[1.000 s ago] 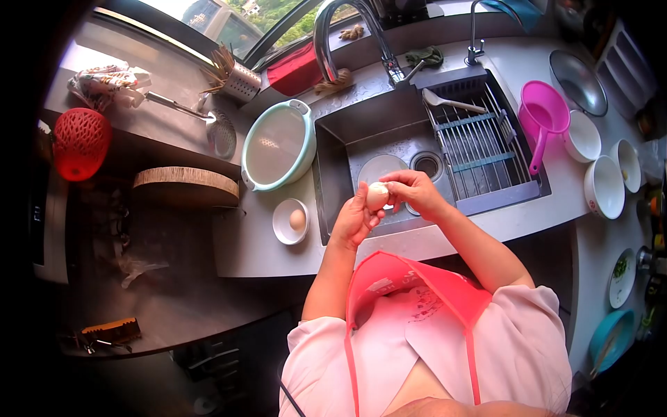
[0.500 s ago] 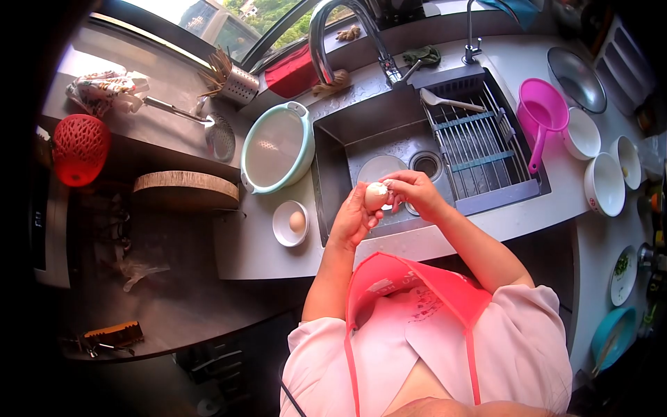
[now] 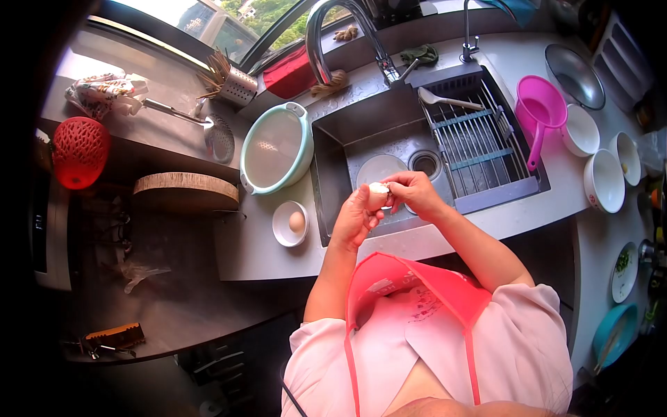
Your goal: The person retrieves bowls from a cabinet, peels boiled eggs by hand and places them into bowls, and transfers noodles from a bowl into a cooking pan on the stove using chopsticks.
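Observation:
My left hand (image 3: pixel 354 219) is closed around a partly peeled egg (image 3: pixel 377 197) over the front edge of the sink (image 3: pixel 335 167). Its upper part shows bare white, while light brown shell covers the side below. The fingers of my right hand (image 3: pixel 417 194) are pinched against the egg's right side, at the shell. Any loose bit of shell between them is too small to make out clearly. On the counter to the left, a small white bowl (image 3: pixel 280 229) holds a whole brown egg (image 3: pixel 297 222). Below my hands in the sink lies a pale round plate (image 3: pixel 375 167), partly hidden.
A drying rack (image 3: pixel 479 149) spans the sink's right side, with a pink dipper (image 3: pixel 538 104) beside it. A mint-rimmed basin (image 3: pixel 306 149) stands left, under the tall faucet (image 3: pixel 321 42). White bowls (image 3: pixel 604 181) line the right counter. A round wooden board (image 3: pixel 186 191) is at left.
The egg has turned slightly in my left hand, so its white top shows differently. My right fingers have shifted a little along its edge.

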A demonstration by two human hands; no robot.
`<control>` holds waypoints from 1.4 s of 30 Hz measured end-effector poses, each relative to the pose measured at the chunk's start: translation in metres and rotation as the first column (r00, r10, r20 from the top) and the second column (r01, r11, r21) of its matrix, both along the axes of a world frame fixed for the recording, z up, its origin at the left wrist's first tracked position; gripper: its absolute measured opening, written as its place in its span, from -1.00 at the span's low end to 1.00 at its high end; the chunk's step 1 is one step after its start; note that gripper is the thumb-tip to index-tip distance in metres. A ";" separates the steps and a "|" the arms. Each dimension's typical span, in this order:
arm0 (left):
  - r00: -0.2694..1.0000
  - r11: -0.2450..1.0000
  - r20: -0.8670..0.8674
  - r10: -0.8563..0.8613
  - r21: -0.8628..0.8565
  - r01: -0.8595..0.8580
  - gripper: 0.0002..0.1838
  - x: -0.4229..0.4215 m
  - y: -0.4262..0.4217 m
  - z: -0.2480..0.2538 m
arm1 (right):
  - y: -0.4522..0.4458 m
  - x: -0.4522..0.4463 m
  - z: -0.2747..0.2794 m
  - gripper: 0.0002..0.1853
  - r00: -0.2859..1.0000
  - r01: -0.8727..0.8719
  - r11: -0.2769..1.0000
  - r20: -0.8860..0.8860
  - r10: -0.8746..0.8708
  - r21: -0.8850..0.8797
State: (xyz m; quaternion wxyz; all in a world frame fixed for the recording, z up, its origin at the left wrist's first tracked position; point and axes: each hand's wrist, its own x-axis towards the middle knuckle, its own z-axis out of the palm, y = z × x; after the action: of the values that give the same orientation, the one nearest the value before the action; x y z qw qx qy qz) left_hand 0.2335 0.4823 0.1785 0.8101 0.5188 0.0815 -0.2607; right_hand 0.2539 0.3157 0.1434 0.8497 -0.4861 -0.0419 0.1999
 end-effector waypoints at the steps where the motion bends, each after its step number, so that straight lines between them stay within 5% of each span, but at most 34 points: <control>1: 1.000 1.000 0.000 0.000 0.000 0.000 -0.45 0.000 0.000 0.000 | 0.000 0.000 0.000 -0.80 1.000 0.003 1.000 -0.007 -0.003 -0.002; 11: 0.997 0.999 -0.054 0.051 -0.013 -0.052 -0.48 -0.005 -0.001 0.005 | -0.006 0.000 -0.015 -0.79 0.996 -0.019 0.941 -0.075 0.047 0.337; 29: 1.000 0.994 0.025 0.004 0.112 -0.007 -0.46 -0.008 -0.004 0.001 | -0.003 -0.003 0.005 -0.79 0.999 -0.006 0.995 0.035 0.010 -0.096; 33: 1.000 0.995 0.007 0.023 0.097 -0.024 -0.46 -0.008 -0.009 0.005 | -0.003 -0.003 -0.003 -0.77 1.000 0.011 0.997 0.022 -0.009 -0.073; 40: 0.992 0.994 -0.109 -0.071 -0.095 0.060 -0.43 -0.006 -0.001 0.002 | -0.010 -0.003 0.000 -0.80 0.992 -0.018 0.974 -0.118 0.046 0.224; 42: 0.991 0.988 0.047 -0.125 -0.081 0.129 -0.43 -0.008 -0.002 0.005 | -0.009 -0.004 -0.001 -0.81 0.992 -0.021 0.968 -0.113 0.050 0.250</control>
State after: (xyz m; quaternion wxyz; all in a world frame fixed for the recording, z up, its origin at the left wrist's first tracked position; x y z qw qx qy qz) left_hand 0.2255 0.4807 0.1834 0.8143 0.4939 0.0204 -0.3041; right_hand 0.2503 0.3063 0.1427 0.9011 -0.3624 -0.0248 0.2368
